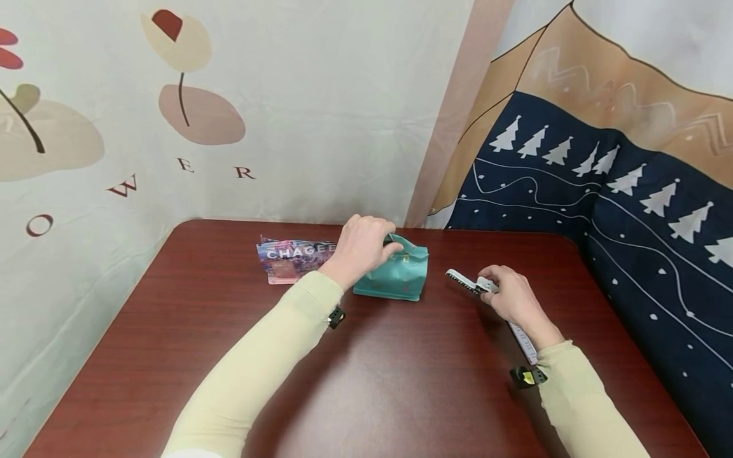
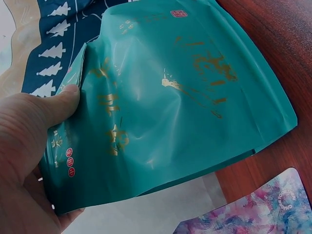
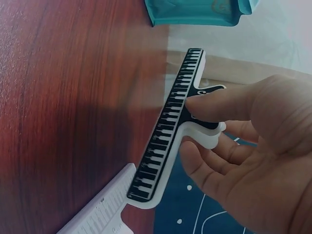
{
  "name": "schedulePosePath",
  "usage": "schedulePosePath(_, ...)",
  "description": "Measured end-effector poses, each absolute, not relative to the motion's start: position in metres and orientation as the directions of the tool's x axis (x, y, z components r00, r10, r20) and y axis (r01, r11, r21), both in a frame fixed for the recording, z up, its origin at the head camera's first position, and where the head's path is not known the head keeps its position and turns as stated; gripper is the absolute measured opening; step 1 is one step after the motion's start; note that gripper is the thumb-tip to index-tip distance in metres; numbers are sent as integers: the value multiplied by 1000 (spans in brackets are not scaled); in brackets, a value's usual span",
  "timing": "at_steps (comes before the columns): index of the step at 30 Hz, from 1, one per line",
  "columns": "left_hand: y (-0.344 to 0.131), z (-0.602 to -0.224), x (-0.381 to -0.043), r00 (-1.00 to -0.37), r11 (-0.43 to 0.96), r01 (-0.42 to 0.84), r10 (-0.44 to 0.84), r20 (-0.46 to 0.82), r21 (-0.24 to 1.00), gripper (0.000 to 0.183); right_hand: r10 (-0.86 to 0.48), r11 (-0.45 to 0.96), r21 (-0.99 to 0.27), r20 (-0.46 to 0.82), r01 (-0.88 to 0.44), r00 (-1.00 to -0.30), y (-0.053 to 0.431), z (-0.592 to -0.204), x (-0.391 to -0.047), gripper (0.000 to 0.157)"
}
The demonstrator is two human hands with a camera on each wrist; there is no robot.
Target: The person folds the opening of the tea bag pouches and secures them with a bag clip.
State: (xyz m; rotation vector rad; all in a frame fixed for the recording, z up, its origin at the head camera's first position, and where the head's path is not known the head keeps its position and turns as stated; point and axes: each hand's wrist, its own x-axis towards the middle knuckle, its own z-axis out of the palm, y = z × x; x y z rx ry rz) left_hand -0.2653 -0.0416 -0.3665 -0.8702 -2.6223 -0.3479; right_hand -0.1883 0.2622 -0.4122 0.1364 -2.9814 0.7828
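Observation:
A teal foil bag (image 1: 392,280) with gold print stands at the back middle of the table. My left hand (image 1: 361,248) holds its top edge, and in the left wrist view the thumb lies on the bag's (image 2: 161,112) folded-over flap. To the right, my right hand (image 1: 515,299) pinches a long clip by its handle, thumb on one side and fingers on the other. This clip (image 3: 165,126) is white with a black-and-white piano-key pattern and is held above the table. Under the right wrist lies a second, pale clip (image 1: 523,343) with similar key markings.
A pink and blue bag marked CHAGEE (image 1: 294,257) stands left of the teal bag, partly hidden by the left hand. The brown table (image 1: 424,388) backs onto a printed white curtain (image 1: 321,127) and a dark blue cloth with white trees (image 1: 527,172).

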Motion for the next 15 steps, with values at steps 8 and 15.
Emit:
schedulePosePath(8,-41,-367,-265,-742,776,619,527,413,122,28,-51,852,-503,189,-142,-981,261,-412,-188,25)
schedulePosePath(15,-41,-368,-266,-743,781,614,522,419,116,28,-24,836,-528,235,-148,-972,257,-406,-191,26)
